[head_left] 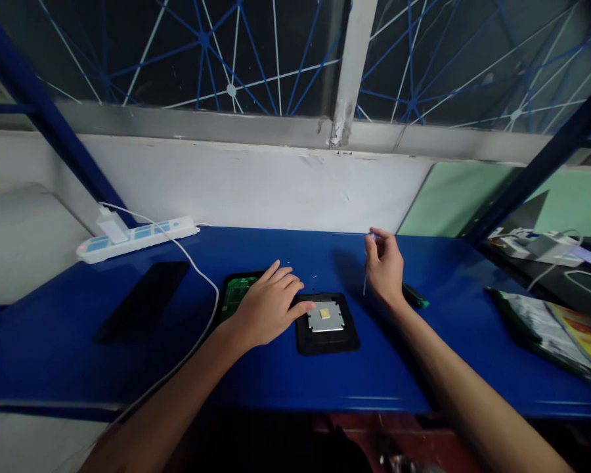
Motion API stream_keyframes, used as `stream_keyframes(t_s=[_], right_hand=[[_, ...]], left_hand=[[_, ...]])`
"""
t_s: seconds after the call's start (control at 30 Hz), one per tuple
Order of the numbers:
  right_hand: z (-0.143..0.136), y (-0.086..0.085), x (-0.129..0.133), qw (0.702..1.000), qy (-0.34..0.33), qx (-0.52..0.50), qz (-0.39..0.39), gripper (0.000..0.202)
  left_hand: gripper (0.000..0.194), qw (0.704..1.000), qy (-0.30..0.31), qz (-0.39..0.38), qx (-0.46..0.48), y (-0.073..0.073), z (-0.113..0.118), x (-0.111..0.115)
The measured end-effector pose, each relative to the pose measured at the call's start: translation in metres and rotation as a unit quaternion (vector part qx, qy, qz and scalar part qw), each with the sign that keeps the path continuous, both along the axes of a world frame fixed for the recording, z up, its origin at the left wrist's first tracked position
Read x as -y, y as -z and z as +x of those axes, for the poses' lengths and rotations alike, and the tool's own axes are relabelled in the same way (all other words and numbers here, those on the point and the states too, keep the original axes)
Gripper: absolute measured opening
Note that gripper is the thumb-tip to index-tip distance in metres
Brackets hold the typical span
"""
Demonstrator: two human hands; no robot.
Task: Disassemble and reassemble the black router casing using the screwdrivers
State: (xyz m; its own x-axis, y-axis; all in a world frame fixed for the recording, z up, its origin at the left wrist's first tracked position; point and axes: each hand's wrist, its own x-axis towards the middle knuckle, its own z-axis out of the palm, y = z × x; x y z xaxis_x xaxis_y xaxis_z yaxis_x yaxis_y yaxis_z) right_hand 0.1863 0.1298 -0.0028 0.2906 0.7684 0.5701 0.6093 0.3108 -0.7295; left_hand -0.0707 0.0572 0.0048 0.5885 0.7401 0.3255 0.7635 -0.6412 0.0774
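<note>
The right grip (pixel 384 264) is pinching a thin tool (pixel 365 279) tight, and the tool is pointing down. The left grip (pixel 270 305) is holding its fingers apart, partly hiding a green board (pixel 237 292). Just right of the left grip, a black case (pixel 328 343) is sitting on the blue counter (pixel 389 384), with a shiny plate (pixel 335 323) and a little yellow square (pixel 324 314) lying on top. The left thumb is poking over its edge. Beside the right wrist, a dark green thing (pixel 415 295) is lying.
</note>
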Motion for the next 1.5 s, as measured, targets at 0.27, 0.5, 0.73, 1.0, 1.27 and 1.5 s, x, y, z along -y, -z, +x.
stream_keyframes(t_s=[0.27,0.5,0.73,1.0,1.27,1.5], right_hand=[[0.008,0.015,-0.001,0.957,-0.005,0.240,-0.163,0.024],[0.004,0.009,0.003,0.931,0.021,0.309,-0.193,0.031],[0.008,-0.029,0.017,0.923,-0.260,0.282,0.026,0.030],[0.004,-0.023,0.040,0.849,-0.412,0.321,-0.080,0.068],[-0.004,-0.024,0.052,0.821,-0.425,0.371,-0.088,0.062],[-0.008,-0.022,0.054,0.824,-0.426,0.364,-0.085,0.045]], left_hand=[[0.053,0.998,0.019,-0.019,0.060,-0.021,-0.011,-0.015],[0.046,0.992,0.030,0.016,0.120,-0.035,-0.001,-0.051],[0.033,0.990,0.099,0.069,0.079,-0.029,0.009,-0.061],[0.039,0.988,0.119,0.079,0.057,-0.023,0.004,-0.052],[0.044,0.986,0.130,0.069,0.077,-0.023,0.003,-0.051],[0.047,0.988,0.123,0.065,0.071,-0.022,0.003,-0.050]])
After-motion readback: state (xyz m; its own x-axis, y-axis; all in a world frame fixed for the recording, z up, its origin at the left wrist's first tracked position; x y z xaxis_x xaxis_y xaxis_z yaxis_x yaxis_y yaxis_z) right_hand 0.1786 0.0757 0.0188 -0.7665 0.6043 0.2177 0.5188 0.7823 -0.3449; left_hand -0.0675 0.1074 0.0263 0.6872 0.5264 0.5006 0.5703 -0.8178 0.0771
